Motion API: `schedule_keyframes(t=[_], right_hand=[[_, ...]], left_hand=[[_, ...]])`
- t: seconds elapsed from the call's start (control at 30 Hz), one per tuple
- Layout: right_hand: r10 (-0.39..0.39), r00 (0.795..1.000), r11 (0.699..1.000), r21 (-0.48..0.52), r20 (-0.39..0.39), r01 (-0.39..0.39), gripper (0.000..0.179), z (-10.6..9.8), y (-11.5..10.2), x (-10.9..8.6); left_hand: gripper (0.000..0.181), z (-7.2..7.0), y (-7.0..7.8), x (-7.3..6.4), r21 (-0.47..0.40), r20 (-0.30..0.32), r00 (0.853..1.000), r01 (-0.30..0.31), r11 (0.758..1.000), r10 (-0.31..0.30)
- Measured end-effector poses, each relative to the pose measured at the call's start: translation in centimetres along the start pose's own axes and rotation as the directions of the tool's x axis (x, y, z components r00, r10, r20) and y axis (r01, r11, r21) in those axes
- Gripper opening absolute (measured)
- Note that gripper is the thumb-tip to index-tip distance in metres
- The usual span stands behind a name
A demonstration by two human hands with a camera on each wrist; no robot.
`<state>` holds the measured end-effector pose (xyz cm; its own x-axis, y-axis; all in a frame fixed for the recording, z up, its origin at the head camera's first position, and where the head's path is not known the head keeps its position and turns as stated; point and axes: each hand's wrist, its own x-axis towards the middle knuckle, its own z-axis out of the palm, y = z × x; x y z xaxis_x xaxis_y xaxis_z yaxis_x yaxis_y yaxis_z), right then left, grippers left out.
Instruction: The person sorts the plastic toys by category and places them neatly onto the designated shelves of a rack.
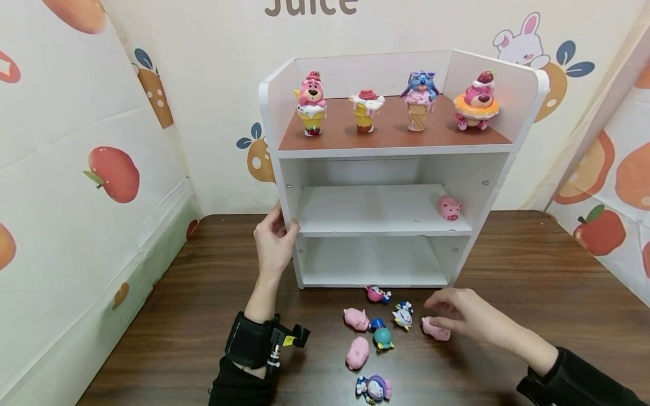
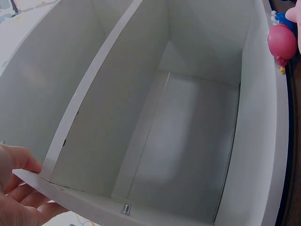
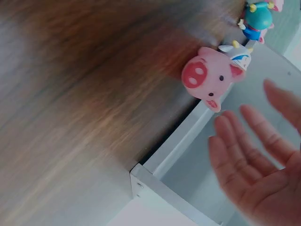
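My left hand (image 1: 274, 242) grips the left side panel of a white toy shelf (image 1: 365, 259), thumb on the inside and fingers outside, as the left wrist view also shows. My right hand (image 1: 469, 313), fingers loosely extended, is above a pink pig figure (image 1: 437, 330) on the table and holds nothing. In the right wrist view that pig's face (image 3: 209, 75) shows, apart from the fingertips. Another pink pig (image 1: 449, 208) is on the middle shelf's right end. More small figures lie left of my right hand: two pink pigs (image 1: 357, 319), a teal-headed figure (image 1: 383, 337) and a white-and-blue figure (image 1: 403, 316).
Four ice-cream-style figures, among them a blue one on a cone (image 1: 419, 101), stand along the brown top shelf (image 1: 391, 138). A pink-and-blue figure (image 1: 378, 294) lies close to the shelf's base; a purple one (image 1: 374, 389) is nearest me. Fruit-printed sheets surround the wooden table (image 1: 548, 270).
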<state>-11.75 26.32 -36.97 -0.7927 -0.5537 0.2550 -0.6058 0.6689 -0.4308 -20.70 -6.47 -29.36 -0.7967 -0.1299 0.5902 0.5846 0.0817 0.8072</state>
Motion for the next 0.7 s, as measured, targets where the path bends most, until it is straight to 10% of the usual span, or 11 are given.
schedule_keyframes(t=[0.17,0.7], right_hand=[[-0.186,0.982,0.979,-0.095,-0.028,0.183,0.03,0.5,-0.4,-0.4],[-0.271,0.961,0.941,-0.22,-0.045,0.255,0.041,1.7,0.0,-1.0]], left_hand=[[0.046,0.0,-0.1,0.0,-0.01,0.003,1.0,-0.003,1.0,0.003],[0.046,-0.1,-0.9,0.1,-0.005,0.002,1.0,-0.009,1.0,0.009]])
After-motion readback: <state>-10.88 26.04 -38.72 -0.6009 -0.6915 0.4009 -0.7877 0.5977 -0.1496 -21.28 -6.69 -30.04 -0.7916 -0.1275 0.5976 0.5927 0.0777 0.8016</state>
